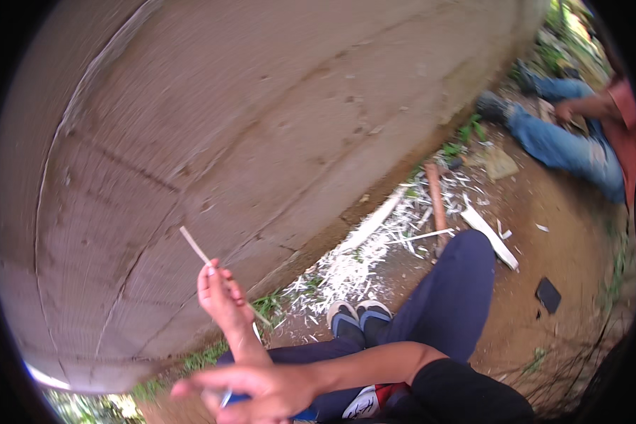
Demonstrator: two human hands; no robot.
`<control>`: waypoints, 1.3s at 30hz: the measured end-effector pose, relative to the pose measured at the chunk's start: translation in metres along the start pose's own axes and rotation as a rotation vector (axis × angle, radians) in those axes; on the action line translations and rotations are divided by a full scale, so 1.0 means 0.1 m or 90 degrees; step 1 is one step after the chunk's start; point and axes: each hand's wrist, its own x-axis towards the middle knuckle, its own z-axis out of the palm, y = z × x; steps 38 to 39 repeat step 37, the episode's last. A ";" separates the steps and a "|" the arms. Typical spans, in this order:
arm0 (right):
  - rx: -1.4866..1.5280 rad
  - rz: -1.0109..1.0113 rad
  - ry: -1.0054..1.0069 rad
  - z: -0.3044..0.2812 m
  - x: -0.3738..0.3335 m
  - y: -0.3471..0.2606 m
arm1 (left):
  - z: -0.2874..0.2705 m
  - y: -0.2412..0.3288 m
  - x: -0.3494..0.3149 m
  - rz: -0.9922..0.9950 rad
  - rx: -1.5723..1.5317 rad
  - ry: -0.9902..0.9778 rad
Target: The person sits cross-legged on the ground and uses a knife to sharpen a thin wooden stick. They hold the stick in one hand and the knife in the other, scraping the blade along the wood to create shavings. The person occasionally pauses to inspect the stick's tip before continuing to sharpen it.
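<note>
My left hand (222,293) is raised in front of the wall with its fingers pinched round a thin pale wooden stick (194,244). The stick slants from upper left to lower right, sticking out at both ends of the hand. Across my lap, my right hand (265,392) reaches to the left, over my left forearm. Its fingers are stretched apart and a little blurred, and I see nothing in them. A heap of white wood shavings (346,275) lies on the ground beyond my shoes (360,314).
A large grey-brown wall (261,120) fills the left. Near my knee lie a reddish-brown wooden handle (436,198) and a pale split board (491,239). A dark flat object (548,295) rests on the dirt. Another person in jeans (565,148) sits at the far right.
</note>
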 end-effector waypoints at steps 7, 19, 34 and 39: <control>0.134 0.090 -0.303 0.31 -0.12 -0.06 | 0.18 0.02 -0.17 0.022 0.016 -0.063; 0.135 0.177 -0.355 0.50 -0.35 -0.10 | 0.16 0.13 -0.21 -0.012 0.028 -0.053; -0.600 -0.028 0.532 -0.81 -0.34 -0.21 | 0.28 0.19 -0.18 -0.076 0.025 -0.131; -0.615 -0.007 0.541 -0.90 -0.34 -0.12 | 0.34 0.13 -0.15 -0.098 -0.005 -0.138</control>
